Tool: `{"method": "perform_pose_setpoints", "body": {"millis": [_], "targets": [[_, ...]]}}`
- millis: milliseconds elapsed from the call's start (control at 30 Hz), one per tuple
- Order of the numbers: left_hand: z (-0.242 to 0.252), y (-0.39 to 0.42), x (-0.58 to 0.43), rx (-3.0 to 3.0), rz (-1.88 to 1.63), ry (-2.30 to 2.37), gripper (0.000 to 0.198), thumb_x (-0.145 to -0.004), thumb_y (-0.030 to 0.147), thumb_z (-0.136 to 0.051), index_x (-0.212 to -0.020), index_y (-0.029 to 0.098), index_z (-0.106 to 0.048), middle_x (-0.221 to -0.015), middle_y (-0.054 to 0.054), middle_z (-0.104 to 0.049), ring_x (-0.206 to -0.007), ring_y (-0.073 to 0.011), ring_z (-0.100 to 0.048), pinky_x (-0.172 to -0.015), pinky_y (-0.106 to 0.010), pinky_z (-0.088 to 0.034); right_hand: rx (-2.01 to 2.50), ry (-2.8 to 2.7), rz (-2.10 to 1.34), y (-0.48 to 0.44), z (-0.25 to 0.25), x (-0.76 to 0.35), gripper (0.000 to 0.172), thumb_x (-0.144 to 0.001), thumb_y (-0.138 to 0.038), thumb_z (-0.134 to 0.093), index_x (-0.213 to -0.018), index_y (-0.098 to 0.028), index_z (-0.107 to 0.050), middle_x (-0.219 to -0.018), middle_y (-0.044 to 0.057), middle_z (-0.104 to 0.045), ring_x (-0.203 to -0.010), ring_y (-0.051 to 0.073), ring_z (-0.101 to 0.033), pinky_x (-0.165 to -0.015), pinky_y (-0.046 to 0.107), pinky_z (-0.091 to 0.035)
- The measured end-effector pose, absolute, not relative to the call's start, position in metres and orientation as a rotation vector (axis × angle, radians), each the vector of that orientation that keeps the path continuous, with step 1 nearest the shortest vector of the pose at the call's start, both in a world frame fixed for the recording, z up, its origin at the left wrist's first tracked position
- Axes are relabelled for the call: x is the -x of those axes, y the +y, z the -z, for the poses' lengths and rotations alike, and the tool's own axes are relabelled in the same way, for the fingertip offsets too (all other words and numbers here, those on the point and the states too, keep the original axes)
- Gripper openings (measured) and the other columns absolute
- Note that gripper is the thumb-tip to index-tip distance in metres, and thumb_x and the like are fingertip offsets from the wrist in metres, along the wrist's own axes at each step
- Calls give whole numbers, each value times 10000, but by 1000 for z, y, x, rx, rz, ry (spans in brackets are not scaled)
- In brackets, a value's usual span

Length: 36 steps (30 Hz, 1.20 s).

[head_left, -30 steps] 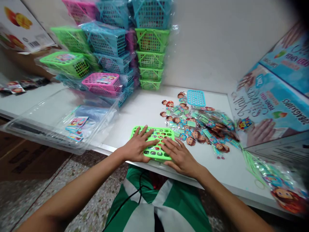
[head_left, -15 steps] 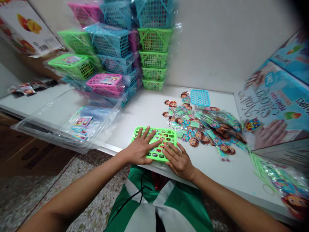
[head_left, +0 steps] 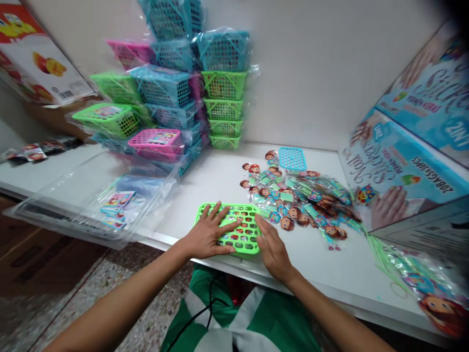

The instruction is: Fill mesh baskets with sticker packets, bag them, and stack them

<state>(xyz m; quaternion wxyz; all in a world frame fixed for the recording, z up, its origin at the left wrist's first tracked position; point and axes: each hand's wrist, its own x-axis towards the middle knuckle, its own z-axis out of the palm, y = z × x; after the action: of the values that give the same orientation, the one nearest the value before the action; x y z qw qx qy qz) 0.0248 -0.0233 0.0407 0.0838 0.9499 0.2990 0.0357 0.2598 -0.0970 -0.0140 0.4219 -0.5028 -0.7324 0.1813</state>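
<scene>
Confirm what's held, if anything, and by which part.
Nothing looks gripped: the left hand lies spread atop the green lid; the right hand is at its right edge.

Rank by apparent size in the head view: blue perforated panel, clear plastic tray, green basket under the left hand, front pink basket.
Largest to smallest, as they look:
1. clear plastic tray
2. green basket
3. front pink basket
4. blue perforated panel

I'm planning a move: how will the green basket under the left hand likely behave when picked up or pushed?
The green basket is probably light yet fairly stiff: its openwork looks like moulded plastic. Colourful contents show through the holes, so they may shift if it tilts. Its boxy form, sitting flat on the table, suggests it would slide rather than roll.
</scene>
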Motion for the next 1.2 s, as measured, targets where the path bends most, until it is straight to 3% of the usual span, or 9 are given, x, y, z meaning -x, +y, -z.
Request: {"method": "perform_pose_setpoints", "body": {"millis": [233, 367, 567, 700, 833, 1033, 1200], "targets": [[-40, -21, -24, -2817, -97, 894, 767, -768, 745, -422, -1445, 443, -226, -1577, -97, -115, -1419, -443, -45, -1064, -690, -100, 1543, -1143, -908, -35, 15, -245, 644, -898, -591, -362, -1452, -266, -312, -1521, 69, -309, -1420, 257, -228, -1162, 545, -169], [-41, -19, -25, -2804, -74, 884, 772, -761, 759, -412, -1440, 422, -268, -1572, -104, -130, -1419, -445, -37, -1071, -687, -81, 1581, -1213, -903, -33, 16, -238, 645, -904, -569, -364, -1452, -234, -313, -1495, 91, -358, -1390, 253, -302, -1157, 498, -208], [-36, -26, -33, -2814, -124, 938, 802, -746, 727, -484, -1439, 361, -309, -1569, -127, -129, -1414, -462, -1, -1049, -719, -19, 1595, -1181, -889, -40, 9, -237, 508, -924, -508, -352, -1332, -230, -474, -1370, 78, -522, -1280, 220, -453, -1103, 415, -314], [-34, -32, -38, -2821, -146, 943, 868, -726, 757, -476, -1462, 368, -231, -1584, -126, -51, -1422, -441, 1, -1043, -724, 15, 1546, -1161, -860, -42, 8, -238, 468, -920, -510, -363, -1266, -239, -524, -1316, 62, -563, -1234, 211, -484, -1070, 386, -338], [-37, -33, -41, -2829, -126, 957, 836, -757, 757, -421, -1468, 373, -211, -1580, -113, -110, -1422, -439, -4, -1040, -722, 34, 1475, -1013, -938, -38, 11, -236, 457, -898, -565, -356, -1088, -234, -608, -1076, 45, -670, -995, 209, -601, -927, 359, -436], [-39, -30, -40, -2793, -133, 956, 805, -756, 756, -425, -1455, 413, -223, -1584, -80, -100, -1413, -463, -31, -1032, -730, 26, 1382, -778, -1110, -28, 20, -233, 459, -817, -599, -436, -915, -207, -653, -879, 25, -710, -860, 223, -637, -782, 344, -492], [-41, -27, -40, -2754, -114, 953, 803, -751, 764, -421, -1451, 428, -219, -1583, -73, -96, -1413, -463, -18, -1029, -732, 38, 1331, -764, -1236, -19, 25, -240, 422, -801, -559, -465, -964, -213, -644, -876, 14, -706, -819, 209, -638, -737, 324, -497]]}}
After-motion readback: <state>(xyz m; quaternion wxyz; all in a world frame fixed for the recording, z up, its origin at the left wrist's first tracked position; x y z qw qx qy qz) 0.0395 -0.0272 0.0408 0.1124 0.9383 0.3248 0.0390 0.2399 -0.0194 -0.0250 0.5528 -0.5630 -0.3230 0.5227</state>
